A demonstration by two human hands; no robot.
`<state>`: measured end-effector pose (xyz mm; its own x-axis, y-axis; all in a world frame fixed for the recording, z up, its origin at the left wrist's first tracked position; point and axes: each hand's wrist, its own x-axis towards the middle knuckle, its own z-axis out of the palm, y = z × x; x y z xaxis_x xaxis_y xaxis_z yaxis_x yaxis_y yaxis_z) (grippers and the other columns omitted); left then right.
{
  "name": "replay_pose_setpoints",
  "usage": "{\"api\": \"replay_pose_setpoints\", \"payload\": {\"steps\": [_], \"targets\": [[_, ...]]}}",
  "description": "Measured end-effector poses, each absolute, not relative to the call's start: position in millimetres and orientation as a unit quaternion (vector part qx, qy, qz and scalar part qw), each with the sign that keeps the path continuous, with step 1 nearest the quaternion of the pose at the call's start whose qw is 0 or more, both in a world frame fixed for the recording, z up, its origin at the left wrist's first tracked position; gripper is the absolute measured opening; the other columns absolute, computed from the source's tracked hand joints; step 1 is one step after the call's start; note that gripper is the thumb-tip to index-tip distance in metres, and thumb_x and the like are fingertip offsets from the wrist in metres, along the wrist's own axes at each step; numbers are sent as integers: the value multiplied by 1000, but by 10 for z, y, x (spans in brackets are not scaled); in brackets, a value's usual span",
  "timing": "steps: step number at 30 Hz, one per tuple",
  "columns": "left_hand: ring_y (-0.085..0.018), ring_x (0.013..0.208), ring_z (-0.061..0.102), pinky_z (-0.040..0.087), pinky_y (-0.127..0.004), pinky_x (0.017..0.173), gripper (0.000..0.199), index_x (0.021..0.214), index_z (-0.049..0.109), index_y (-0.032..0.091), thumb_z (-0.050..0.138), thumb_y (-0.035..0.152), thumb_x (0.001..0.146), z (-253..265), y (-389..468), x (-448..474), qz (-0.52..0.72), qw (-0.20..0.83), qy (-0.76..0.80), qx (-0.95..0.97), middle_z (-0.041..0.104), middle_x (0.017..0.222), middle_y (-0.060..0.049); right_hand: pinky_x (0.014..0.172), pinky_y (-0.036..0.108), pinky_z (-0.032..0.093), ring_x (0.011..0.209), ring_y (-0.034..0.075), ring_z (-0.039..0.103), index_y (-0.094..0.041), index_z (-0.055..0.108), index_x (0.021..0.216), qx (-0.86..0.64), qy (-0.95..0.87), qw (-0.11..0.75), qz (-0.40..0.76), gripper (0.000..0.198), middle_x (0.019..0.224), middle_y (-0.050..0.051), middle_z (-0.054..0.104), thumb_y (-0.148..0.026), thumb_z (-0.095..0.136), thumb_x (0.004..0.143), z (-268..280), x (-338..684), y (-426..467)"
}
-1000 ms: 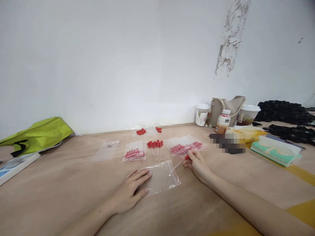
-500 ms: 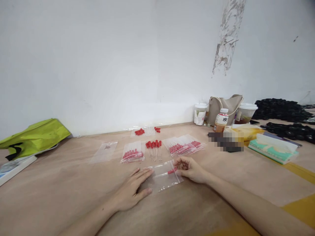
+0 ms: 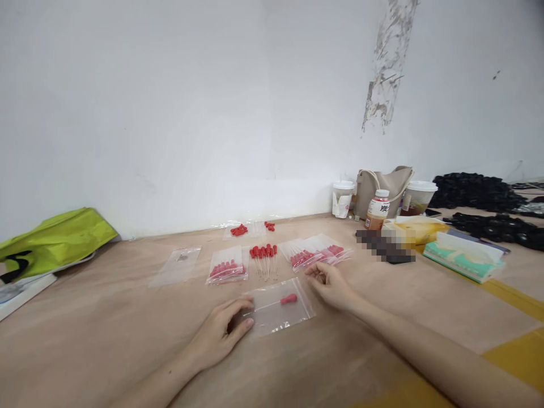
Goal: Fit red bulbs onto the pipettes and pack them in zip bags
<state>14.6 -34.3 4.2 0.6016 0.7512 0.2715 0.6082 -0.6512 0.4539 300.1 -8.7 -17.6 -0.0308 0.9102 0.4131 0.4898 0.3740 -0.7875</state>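
A clear zip bag [image 3: 272,324] lies flat in front of me, with a single red-bulbed dropper [image 3: 289,298] inside it. My left hand [image 3: 223,328] rests at the bag's left edge, fingers bent and thumb apart from them. Just beyond the bag's right, zip end, my right hand [image 3: 329,285] hovers with loosely curled fingers and nothing visible in them. It is close to the filled bags of droppers [image 3: 312,252]. Behind the bag lie several loose droppers [image 3: 264,258] with red bulbs and thin clear stems. Left of these sits another filled bag [image 3: 228,266].
Loose red bulbs [image 3: 238,230] on plastic lie by the wall. A flat clear bag [image 3: 176,266] and a yellow-green bag [image 3: 63,235] are at left. At right stand a bottle [image 3: 377,211], lidded cups [image 3: 342,199], a beige handbag [image 3: 363,195] and a tissue pack [image 3: 463,260].
My right hand has let go of the dropper and moved off the bag, slightly right and away from me. My left hand has drawn back left, its fingers now more bent.
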Motion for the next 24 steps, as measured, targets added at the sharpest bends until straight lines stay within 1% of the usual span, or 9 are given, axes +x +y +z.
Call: {"api": "replay_pose_setpoints", "payload": {"steps": [3,5,6,9,12,14,17,21,24], "targets": [[-20,105,51,40,-36,90,20,99,51,23,44,35,84,30,-344,141,229,179,381,878,55,114,-5,53,20,38,56,11,52,-16,58,73,-530,-716,428,152,10,66,1,60,-15,49,70,28,2993,98],[-20,105,50,40,-36,90,18,96,49,23,44,35,84,33,-350,147,232,186,378,877,55,114,-5,59,21,39,63,12,55,-16,60,72,-556,-719,393,136,13,70,2,63,-12,48,70,171,2910,297],[-20,105,50,40,-36,89,16,94,49,23,44,34,84,38,-354,152,233,190,377,876,55,113,-5,62,21,40,67,13,56,-16,61,71,-585,-709,371,131,13,72,3,64,-11,50,68,227,2849,414],[-20,105,51,41,-34,87,14,88,49,22,44,34,84,55,-370,166,240,200,375,873,57,110,-6,67,24,40,75,17,57,-14,62,71,-619,-686,360,133,11,77,7,64,-9,54,65,280,2631,781],[-20,104,51,42,-32,86,15,85,50,21,41,34,85,67,-382,171,242,200,374,873,58,108,-5,66,26,41,76,20,58,-13,61,68,-647,-661,352,146,8,77,11,64,-9,56,64,193,2439,1073],[-19,105,51,42,-31,87,16,89,51,22,40,34,86,62,-381,165,235,191,373,877,57,111,-4,63,26,42,73,21,59,-13,60,63,-660,-648,345,159,4,70,11,64,-10,58,64,115,2354,1198],[-19,108,49,39,-33,92,22,103,50,25,42,35,85,30,-362,142,219,165,369,888,53,117,-3,61,26,42,72,21,59,-14,59,59,-670,-634,340,180,6,65,11,62,-13,59,65,34,2288,1305],[-21,112,45,36,-37,96,30,113,48,28,44,36,84,-27,-328,110,201,142,369,896,50,121,-3,65,29,44,78,23,58,-9,61,70,-681,-615,339,207,10,75,13,62,-20,61,70,-22,2267,1371],[-21,114,44,36,-38,97,31,115,48,28,42,35,86,-43,-316,107,197,142,373,896,49,123,-2,72,33,45,86,21,56,-9,57,93,-685,-601,341,231,25,95,10,57,-28,54,79,-46,2263,1390]]}}
